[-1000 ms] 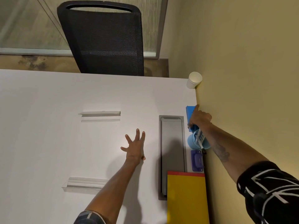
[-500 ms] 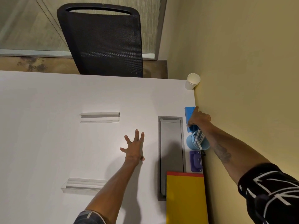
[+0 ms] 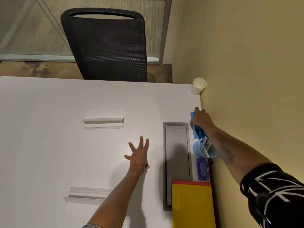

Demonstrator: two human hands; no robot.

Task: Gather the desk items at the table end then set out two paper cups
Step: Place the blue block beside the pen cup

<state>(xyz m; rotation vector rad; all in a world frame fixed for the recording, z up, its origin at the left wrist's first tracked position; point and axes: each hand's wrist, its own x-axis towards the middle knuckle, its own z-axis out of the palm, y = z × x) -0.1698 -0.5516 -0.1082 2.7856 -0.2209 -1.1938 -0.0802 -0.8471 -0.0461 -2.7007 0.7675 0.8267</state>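
Note:
A white paper cup (image 3: pixel 198 86) stands at the table's far right corner against the yellow wall. Along that wall lie a blue plastic organizer (image 3: pixel 197 132), a light blue pen cup (image 3: pixel 199 149) holding markers, a purple stapler (image 3: pixel 203 169) and a yellow folder with a red edge (image 3: pixel 193 204). My right hand (image 3: pixel 201 118) rests on the far end of the blue organizer, fingers curled over it. My left hand (image 3: pixel 138 153) is spread flat on the white table (image 3: pixel 49 153), holding nothing.
A grey cable hatch (image 3: pixel 176 162) is set into the table beside the items. Two clear acrylic holders (image 3: pixel 102 123) (image 3: pixel 85 194) lie on the left part. A black mesh chair (image 3: pixel 107 45) stands behind the far edge, before a glass partition.
My right hand has stayed on the blue organizer, closing a little more over its far end. My left hand has not moved.

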